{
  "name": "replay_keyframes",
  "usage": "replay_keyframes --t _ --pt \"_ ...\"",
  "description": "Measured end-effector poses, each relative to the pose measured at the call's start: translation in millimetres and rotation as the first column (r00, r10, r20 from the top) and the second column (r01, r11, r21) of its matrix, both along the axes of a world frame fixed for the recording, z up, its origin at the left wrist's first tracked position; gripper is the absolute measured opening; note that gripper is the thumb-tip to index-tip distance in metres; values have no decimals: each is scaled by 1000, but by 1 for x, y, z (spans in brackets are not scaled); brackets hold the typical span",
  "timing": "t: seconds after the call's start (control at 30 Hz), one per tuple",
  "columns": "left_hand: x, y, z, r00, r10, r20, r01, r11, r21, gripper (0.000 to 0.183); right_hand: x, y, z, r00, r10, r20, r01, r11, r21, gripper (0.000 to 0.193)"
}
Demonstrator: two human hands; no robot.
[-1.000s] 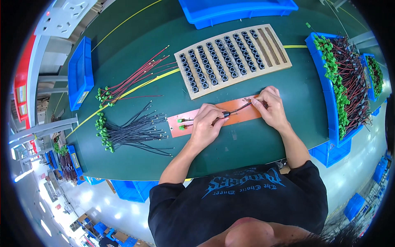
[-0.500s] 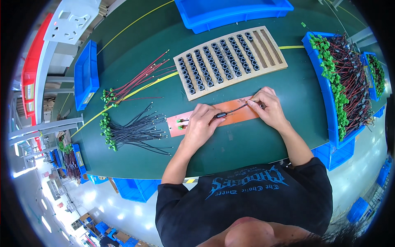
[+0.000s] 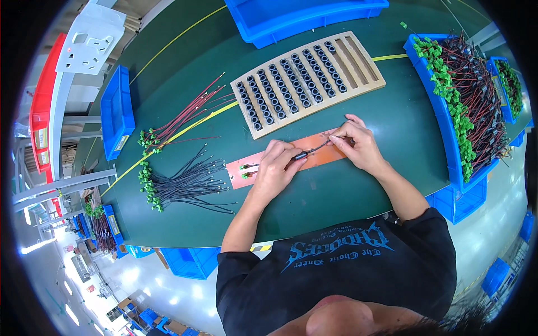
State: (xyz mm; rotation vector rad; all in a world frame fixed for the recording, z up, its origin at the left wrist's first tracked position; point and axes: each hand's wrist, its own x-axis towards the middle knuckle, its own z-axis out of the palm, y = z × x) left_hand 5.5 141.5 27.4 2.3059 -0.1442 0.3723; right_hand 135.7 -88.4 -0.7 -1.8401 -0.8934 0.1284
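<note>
My left hand (image 3: 274, 167) is closed, its thumb and fingertips pinching a short black cylinder (image 3: 301, 155) that sits around thin wires. The wires (image 3: 319, 148) stretch on to the right, where my right hand (image 3: 358, 144) pinches their far end; its fingertips hide the tips. Both hands rest over a flat orange board (image 3: 330, 157) lying aslant on the table. Two small green connectors (image 3: 245, 171) lie at the board's left end, with leads running under my left hand. Behind the board, a wooden tray (image 3: 370, 84) holds rows of black ring-shaped cores (image 3: 291, 101).
Left of the board lie a bundle of black wires (image 3: 185, 182) and one of red wires (image 3: 188, 115), both with green connectors. A blue bin (image 3: 434, 106) full of wired green connectors stands right. Other blue bins (image 3: 117, 112) stand at the left and back (image 3: 314, 22).
The whole view has shifted slightly. Both hands keep their pinch on the black cylinder and wires; the right fingers have changed position a little at the wire ends.
</note>
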Motion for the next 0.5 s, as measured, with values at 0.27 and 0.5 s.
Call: replay_keyframes --t 0.27,0.5 --pt "6 -1 2 999 -22 -45 20 999 -37 23 6 -4 7 987 -84 136 94 993 -70 17" --pt "8 -2 -4 999 -24 -42 22 999 -47 23 9 -9 6 992 -88 86 94 993 -75 20"
